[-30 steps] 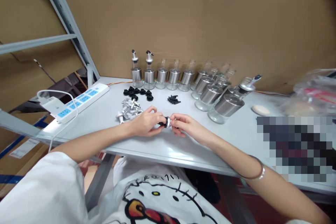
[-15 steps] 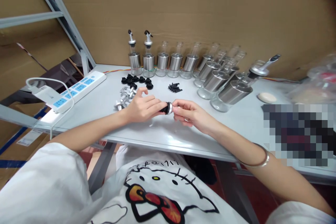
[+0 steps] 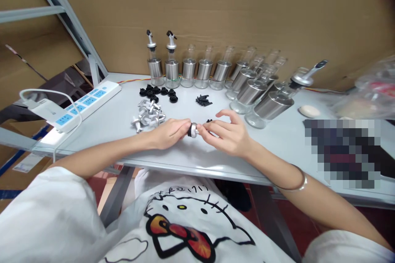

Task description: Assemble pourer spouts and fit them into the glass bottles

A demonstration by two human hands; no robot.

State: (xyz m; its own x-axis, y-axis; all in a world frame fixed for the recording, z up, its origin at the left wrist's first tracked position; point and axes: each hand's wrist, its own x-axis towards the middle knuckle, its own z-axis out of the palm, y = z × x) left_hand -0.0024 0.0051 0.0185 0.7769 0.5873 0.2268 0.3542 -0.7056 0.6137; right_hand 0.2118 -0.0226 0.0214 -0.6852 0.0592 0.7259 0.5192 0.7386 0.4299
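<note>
My left hand [image 3: 172, 133] is closed around the black stopper end of a bottle pourer [image 3: 194, 130], just above the table's front part. On the other side, my right hand [image 3: 231, 136] pinches the pourer's silver spout end, its other fingers partly spread. A small black piece [image 3: 209, 121] shows by the right fingers; whether it is held I cannot tell. Left of my hands lies a heap of silver spouts [image 3: 150, 115]. Behind that sit several black stoppers [image 3: 157, 91]. A small pile of black flip caps [image 3: 203, 100] lies beyond my right hand.
Glass bottles with steel sleeves [image 3: 204, 68] line the back; two at the left wear pourers, and a front-right bottle [image 3: 274, 104] has one too. A white power strip [image 3: 86, 107] lies left. At right are a pale oval object [image 3: 309, 111] and clear plastic bags [image 3: 370, 90].
The right hand's fingers have lifted and spread, and the pourer's silver part is turned more into view. The left index finger has curled in. The view has shifted slightly.
</note>
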